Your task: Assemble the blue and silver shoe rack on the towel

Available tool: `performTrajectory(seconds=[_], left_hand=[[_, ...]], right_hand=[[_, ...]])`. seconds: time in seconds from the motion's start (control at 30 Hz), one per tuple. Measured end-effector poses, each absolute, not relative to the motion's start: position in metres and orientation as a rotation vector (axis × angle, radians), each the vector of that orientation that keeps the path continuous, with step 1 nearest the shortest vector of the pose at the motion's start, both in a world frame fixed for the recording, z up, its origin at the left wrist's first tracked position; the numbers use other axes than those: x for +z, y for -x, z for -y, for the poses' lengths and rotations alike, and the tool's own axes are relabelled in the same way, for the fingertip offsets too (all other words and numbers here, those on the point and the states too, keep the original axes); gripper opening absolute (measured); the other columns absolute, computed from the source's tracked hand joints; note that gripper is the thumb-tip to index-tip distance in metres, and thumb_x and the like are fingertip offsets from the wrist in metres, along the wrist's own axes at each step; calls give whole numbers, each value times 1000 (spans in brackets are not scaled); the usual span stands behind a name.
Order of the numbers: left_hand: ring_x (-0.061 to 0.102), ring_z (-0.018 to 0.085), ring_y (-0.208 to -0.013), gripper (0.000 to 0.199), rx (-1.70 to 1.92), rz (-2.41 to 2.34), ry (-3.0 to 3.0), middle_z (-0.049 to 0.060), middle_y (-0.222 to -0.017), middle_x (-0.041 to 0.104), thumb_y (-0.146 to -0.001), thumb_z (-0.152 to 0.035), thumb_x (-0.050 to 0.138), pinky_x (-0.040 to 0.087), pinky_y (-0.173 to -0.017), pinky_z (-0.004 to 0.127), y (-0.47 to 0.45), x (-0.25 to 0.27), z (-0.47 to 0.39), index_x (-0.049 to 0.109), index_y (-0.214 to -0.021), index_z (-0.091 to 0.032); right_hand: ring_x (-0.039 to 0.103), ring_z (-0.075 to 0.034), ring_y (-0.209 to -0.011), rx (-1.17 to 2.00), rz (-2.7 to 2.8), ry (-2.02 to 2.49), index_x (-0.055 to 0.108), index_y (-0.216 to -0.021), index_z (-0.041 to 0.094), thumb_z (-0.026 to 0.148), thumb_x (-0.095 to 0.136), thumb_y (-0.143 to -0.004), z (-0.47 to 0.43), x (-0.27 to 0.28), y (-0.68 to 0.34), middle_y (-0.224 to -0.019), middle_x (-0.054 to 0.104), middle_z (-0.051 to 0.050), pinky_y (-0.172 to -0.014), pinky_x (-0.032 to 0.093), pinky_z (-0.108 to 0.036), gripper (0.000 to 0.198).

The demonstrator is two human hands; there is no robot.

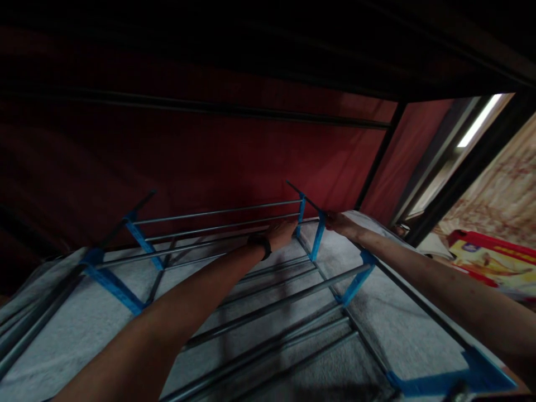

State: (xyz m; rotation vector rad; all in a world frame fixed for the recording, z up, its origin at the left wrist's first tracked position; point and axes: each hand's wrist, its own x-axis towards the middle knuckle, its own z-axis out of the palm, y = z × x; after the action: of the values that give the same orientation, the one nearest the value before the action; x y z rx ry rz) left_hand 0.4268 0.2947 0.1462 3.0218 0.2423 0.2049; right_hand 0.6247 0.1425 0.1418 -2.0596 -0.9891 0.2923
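A rack of grey metal tubes (288, 301) with blue plastic connectors (319, 237) lies across a grey-white blanket (410, 335). My left hand (282, 231), with a dark band on the wrist, reaches to the far right part of the rack. Its fingers are closed round the end of a cross tube beside a blue connector. Just to its right, my right hand (340, 223) grips the joint where a blue connector meets the dark side pole. Both hands' fingertips are partly hidden in the dim light.
A dark metal bed frame (383, 151) surrounds the space, with a low dark surface overhead. Red cloth (234, 156) hangs behind. At the right lie a red and yellow package (494, 259) and a patterned curtain (502, 178). More tubes (37, 318) lie at the left.
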Motion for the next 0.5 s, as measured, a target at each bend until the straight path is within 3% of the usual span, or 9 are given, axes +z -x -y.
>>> performTrajectory(seconds=[0.3, 0.5], left_hand=[[67, 22, -115, 35, 262, -249, -2968, 8, -117, 74, -100, -23, 44, 49, -97, 32, -424, 148, -291, 57, -132, -24], [68, 21, -110, 33, 292, -237, -2979, 8, -114, 74, -100, -23, 44, 49, -94, 31, -423, 147, -289, 58, -130, -23]], right_hand=[[66, -20, -76, 253, 1079, 2012, 68, -85, 21, 26, 58, -85, -140, 149, -616, -64, 68, -3, -64, 50, -23, 12], [68, -25, -88, 203, 1069, 2110, 71, -88, 20, 25, 56, -85, -141, 157, -610, -75, 74, -6, -76, 54, -28, 16]])
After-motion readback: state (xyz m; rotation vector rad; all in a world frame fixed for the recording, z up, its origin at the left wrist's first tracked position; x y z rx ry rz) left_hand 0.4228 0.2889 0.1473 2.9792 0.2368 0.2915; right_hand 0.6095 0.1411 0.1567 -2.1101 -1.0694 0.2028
